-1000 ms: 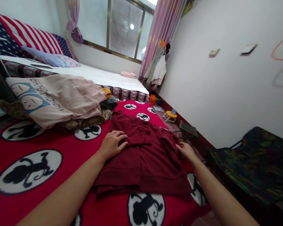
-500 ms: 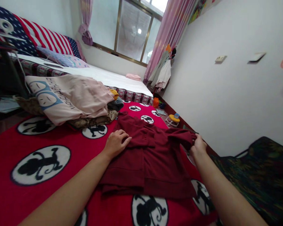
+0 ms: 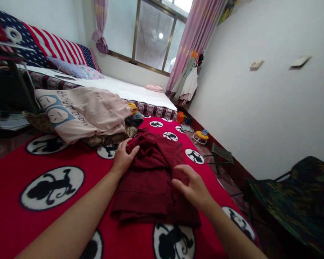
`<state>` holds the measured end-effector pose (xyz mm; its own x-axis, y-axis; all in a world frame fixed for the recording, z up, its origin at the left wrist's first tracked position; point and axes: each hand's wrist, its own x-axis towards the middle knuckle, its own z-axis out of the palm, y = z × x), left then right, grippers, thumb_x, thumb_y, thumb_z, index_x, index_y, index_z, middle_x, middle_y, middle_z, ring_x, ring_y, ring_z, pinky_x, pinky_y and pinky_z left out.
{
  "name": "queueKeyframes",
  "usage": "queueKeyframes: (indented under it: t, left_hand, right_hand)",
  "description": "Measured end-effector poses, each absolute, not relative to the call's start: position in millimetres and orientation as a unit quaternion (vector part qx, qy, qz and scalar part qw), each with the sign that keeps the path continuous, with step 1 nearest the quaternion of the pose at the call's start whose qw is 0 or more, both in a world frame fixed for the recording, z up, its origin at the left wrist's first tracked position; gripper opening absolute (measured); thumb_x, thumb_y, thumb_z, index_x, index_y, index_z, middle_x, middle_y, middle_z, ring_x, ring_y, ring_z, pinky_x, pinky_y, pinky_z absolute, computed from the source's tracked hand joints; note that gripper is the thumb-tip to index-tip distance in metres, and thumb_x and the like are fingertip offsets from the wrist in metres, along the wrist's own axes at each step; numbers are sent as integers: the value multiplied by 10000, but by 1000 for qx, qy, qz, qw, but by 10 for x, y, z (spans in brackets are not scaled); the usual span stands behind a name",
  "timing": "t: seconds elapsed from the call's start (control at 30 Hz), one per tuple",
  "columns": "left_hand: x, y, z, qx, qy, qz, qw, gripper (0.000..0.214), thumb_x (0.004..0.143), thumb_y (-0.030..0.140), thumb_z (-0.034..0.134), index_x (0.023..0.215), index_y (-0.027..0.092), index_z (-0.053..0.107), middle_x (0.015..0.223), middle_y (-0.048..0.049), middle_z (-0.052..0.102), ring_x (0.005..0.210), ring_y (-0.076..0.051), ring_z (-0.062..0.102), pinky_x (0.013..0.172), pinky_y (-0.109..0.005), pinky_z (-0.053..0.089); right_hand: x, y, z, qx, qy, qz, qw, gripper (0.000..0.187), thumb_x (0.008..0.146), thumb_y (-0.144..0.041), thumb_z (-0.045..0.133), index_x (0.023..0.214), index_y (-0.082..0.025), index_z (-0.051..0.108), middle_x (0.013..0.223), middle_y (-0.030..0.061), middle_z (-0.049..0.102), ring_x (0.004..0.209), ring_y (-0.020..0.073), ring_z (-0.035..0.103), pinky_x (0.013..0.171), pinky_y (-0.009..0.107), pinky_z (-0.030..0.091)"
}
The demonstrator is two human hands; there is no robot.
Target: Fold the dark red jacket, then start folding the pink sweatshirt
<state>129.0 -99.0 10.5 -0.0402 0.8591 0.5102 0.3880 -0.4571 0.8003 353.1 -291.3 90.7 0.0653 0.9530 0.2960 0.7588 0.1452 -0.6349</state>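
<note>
A dark red long-sleeved garment (image 3: 148,187), partly folded, lies on the red blanket (image 3: 102,216) with its round monkey patches. My left hand (image 3: 123,157) rests at the garment's left upper edge, fingers apart and touching the cloth. Over the right side of the garment is my right hand (image 3: 190,185), thumb and fingers spread with no cloth between them. Whether its fingertips touch the fabric I cannot tell. The right sleeve is now laid inward across the body, and its cuff cannot be made out.
A pile of clothes with a pale pink top (image 3: 97,111) on it sits at the left. Behind stands a bed with a white sheet (image 3: 124,88). On the right are a dark patterned chair (image 3: 299,201), a folding stool (image 3: 221,154) and a small yellow stool (image 3: 201,136).
My right hand has moved left from far out, bringing the sleeve and right side inward over the garment, and has let go. My left hand has shifted slightly left and away from me.
</note>
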Motion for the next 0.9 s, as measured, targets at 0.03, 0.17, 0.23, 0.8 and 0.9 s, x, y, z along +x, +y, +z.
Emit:
queueKeyframes:
  t: [0.03,0.17,0.23,0.8,0.9]
  left_hand:
    - [1307,-1000,103,678,479,525,186,559,786,503,620,1232,169,562,1225,-132,582,1156,-283,557,1032,-405,426]
    - [1342,-1023,89,728,494,463,107,593,713,483,694,1199,164,579,1213,-131,596,1158,-300,545,1029,-408,423]
    - [1333,-1019,78,746,499,431,92,624,704,516,694,1209,167,579,1221,-134,598,1137,-309,553,997,-414,439]
    - [1134,-672,114,397,513,641,410,363,752,374,559,1022,136,604,934,-83,680,875,-223,637,814,-350,519]
    - [1054,-757,279,444,564,649,253,516,722,304,636,1198,136,531,1187,-143,598,1135,-285,555,1004,-439,437]
  right_hand:
    - [3541,-3040,799,-659,-672,109,320,359,780,-366,687,1108,-238,617,1166,86,622,1093,255,587,963,411,468]
    - [3535,-3412,547,-714,-659,72,224,547,713,-363,735,1226,-264,570,1190,94,597,1078,282,584,908,398,481]
    - [3548,-3463,495,-726,-655,78,194,466,734,-335,703,1179,-253,594,1123,90,629,1030,278,605,857,378,488]
    - [4074,-3149,579,-640,-300,351,615,342,554,-450,818,726,-215,640,675,-17,658,575,150,601,514,231,481]
    - [4061,-3187,504,-643,-311,363,598,326,587,-438,821,761,-215,659,698,-16,674,590,146,617,524,227,495]
